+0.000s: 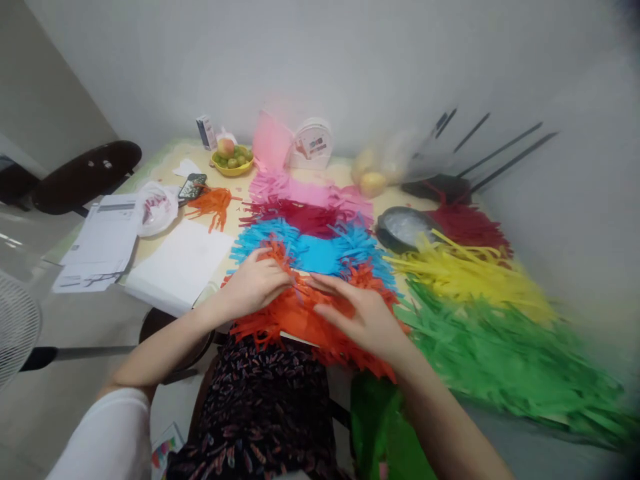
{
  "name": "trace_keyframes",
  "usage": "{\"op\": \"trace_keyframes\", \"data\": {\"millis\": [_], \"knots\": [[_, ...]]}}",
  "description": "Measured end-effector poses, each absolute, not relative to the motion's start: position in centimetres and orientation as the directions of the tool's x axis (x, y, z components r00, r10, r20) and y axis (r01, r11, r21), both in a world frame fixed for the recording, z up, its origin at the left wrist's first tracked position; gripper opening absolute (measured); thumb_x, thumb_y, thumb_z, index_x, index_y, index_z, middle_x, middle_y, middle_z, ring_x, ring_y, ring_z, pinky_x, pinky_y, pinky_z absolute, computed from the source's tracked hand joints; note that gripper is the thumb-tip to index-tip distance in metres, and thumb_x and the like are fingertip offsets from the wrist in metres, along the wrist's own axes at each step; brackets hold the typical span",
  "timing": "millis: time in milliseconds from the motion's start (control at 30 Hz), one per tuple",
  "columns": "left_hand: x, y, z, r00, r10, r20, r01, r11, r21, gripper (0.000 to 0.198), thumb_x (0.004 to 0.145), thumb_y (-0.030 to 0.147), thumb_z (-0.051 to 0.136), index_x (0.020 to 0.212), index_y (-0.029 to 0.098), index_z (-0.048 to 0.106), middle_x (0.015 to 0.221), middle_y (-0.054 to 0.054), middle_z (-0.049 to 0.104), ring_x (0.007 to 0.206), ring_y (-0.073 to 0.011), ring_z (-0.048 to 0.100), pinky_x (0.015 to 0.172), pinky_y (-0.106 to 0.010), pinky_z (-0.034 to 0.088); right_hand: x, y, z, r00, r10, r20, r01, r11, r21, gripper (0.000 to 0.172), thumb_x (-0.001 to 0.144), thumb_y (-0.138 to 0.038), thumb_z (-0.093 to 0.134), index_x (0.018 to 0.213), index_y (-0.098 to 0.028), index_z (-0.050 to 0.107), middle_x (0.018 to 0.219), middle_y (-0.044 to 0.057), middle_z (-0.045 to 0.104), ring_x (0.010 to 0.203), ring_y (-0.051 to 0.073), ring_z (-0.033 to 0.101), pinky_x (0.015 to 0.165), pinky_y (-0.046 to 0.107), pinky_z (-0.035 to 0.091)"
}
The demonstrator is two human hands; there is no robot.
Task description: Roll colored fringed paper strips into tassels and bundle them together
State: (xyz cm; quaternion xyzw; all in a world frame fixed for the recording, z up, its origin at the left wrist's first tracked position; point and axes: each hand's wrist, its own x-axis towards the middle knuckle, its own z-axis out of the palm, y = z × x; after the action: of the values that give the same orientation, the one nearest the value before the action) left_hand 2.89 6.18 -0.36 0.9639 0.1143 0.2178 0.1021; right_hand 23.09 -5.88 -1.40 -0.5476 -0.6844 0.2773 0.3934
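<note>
Orange fringed paper [295,320] lies in front of me at the table's near edge. My left hand [257,283] is closed at its upper left part, the fingers curled and pinching at the paper. On the right, my right hand [363,317] rests over the same paper with its fingers stretched and apart. Between the two hands the detail is blurred. Just beyond lies blue fringed paper [317,253], then a dark red fringed piece [310,217] and a pink one [310,193].
Green [490,353], yellow [465,273] and dark red fringed paper [467,230] spread at the right, beside a dark bowl [405,227]. White sheets [183,257], a phone [193,188], a plastic-lined bowl [156,208] and a yellow fruit bowl [233,170] are left. A white tub [311,143] stands behind.
</note>
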Motion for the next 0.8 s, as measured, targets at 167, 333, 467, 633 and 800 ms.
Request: {"op": "trace_keyframes", "data": {"millis": [167,333,467,633,800], "knots": [[2.8,5.9,-1.4,0.769,0.012,0.64,0.067,-0.996,-0.062,0.015,0.096,0.015,0.051,0.103,0.018,0.064,0.093,-0.002,0.077,0.092,-0.0158,0.068,0.107,-0.043,0.04,22.5,-3.6,-2.0,-0.212,0.974,-0.079,0.042,-0.071,-0.997,0.031,0.085,-0.049,0.065,0.085,-0.019,0.072,0.087,0.008,0.078,0.08,0.022,0.073,0.077,0.035,0.057],[3.0,5.4,-2.7,0.626,0.079,0.776,0.12,-0.993,0.005,0.017,0.094,0.013,0.054,0.106,0.02,0.063,0.098,-0.002,0.078,0.093,-0.0149,0.071,0.104,-0.042,0.043,20.5,-3.9,-2.6,-0.105,0.992,-0.064,-0.21,-0.085,-0.974,0.028,0.079,-0.046,0.074,0.075,-0.02,0.065,0.061,0.0,0.072,0.058,0.014,0.065,0.067,0.028,0.051],[4.6,3.9,-3.5,0.393,0.301,0.869,0.102,-0.953,0.284,0.013,0.089,0.012,0.059,0.099,0.02,0.064,0.088,-0.002,0.078,0.081,-0.0131,0.072,0.092,-0.037,0.049,19.3,-4.7,-1.7,-0.044,0.998,0.054,-0.258,0.041,-0.965,0.024,0.084,-0.044,0.07,0.082,-0.02,0.065,0.061,0.0,0.072,0.059,0.016,0.067,0.07,0.03,0.052],[6.2,1.6,-2.6,0.303,0.739,0.602,-0.022,-0.626,0.779,0.014,0.092,0.027,0.06,0.092,0.021,0.072,0.093,-0.005,0.077,0.089,-0.0174,0.071,0.089,-0.036,0.053,19.7,-4.5,0.2,0.049,0.963,0.265,-0.029,0.267,-0.963,0.018,0.094,-0.037,0.058,0.093,-0.021,0.065,0.072,0.003,0.075,0.073,0.019,0.072,0.077,0.033,0.055],[6.5,1.3,-2.3,0.351,0.864,0.36,-0.128,-0.337,0.933,0.023,0.092,0.034,0.059,0.104,0.021,0.074,0.111,-0.009,0.074,0.105,-0.0208,0.068,0.093,-0.034,0.055,19.8,-4.0,0.3,0.162,0.916,0.367,0.281,0.314,-0.907,0.011,0.095,-0.028,0.053,0.102,-0.023,0.059,0.085,0.003,0.075,0.082,0.018,0.072,0.08,0.03,0.055]]}}
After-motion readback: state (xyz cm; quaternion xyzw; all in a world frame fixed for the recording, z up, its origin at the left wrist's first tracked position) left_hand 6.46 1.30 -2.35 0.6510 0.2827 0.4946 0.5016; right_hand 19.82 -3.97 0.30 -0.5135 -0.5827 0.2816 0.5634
